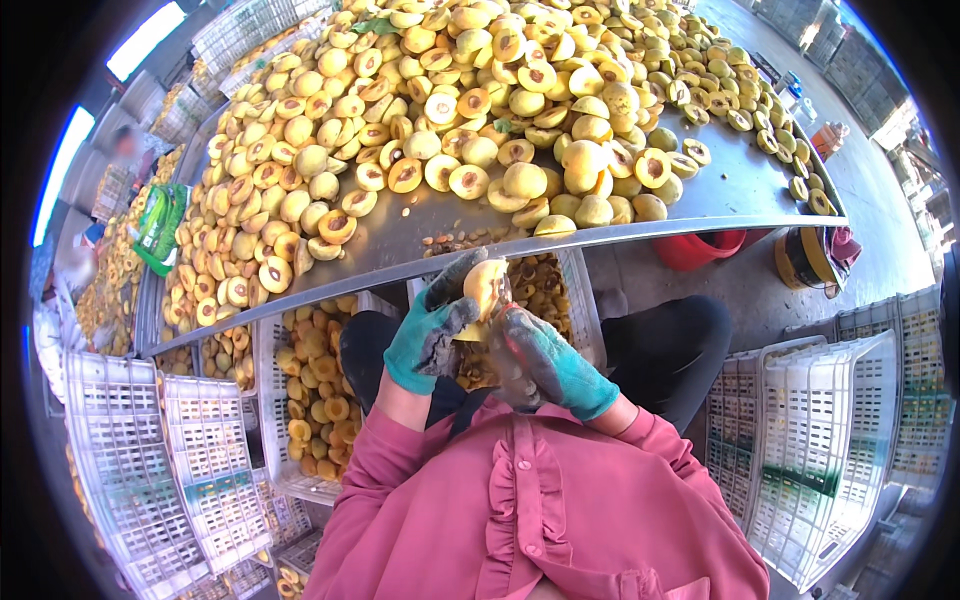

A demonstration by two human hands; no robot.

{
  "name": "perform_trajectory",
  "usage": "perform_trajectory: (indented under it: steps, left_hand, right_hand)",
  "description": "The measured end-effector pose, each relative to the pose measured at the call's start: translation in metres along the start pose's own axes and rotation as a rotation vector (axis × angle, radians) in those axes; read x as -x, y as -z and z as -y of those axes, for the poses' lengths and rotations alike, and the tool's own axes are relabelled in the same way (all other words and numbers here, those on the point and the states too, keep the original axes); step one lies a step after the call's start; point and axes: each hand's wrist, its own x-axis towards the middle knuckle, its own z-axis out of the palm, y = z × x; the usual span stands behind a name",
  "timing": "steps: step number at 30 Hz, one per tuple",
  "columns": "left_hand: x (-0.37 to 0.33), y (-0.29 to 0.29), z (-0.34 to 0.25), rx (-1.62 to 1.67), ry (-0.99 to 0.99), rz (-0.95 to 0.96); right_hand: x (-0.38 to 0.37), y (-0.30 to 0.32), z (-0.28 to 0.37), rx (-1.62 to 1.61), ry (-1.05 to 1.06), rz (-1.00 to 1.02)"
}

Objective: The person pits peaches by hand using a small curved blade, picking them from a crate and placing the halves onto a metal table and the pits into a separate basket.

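In front of my chest, just past the table's near edge, I hold a yellow peach half. My left hand, in a teal glove with grey, dirty fingers, is closed around it. My right hand, gloved the same way, is closed beside the fruit. A small red bit shows by its fingertips, but what it grips is mostly hidden. A crate with more peach pieces stands below my hands, between my knees. Beyond the hands, a large heap of peach halves covers much of the metal table.
A white crate of peach halves stands at my left knee. Empty white crates stand at the left and right. A red bucket and a dark bucket sit under the table. A green bag and a blurred person are far left.
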Motion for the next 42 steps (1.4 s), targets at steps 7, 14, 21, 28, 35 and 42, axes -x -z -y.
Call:
perform_trajectory:
  steps: [7,14,21,28,35,42]
  left_hand:
    - [0.002,-0.006,-0.006,-0.049,-0.037,-0.031]
    - [0.001,-0.005,-0.018,-0.033,0.153,0.109]
    - [-0.003,-0.031,-0.013,-0.677,-0.125,0.061]
    - [-0.014,0.001,0.005,-0.468,0.075,0.091]
    - [-0.010,-0.020,-0.008,-0.540,0.038,0.219]
    - [-0.013,-0.021,-0.009,-0.469,0.073,0.220]
  right_hand:
    - [-0.006,0.010,0.001,0.386,-0.131,0.183]
    - [-0.001,0.018,0.007,0.302,0.157,0.126]
    - [-0.001,0.037,-0.007,0.767,0.567,0.099]
    - [0.008,0.016,0.008,0.240,0.086,0.213]
    - [0.010,0.010,0.005,-0.011,0.008,0.252]
    - [0.011,0.001,0.016,-0.212,-0.329,0.272]
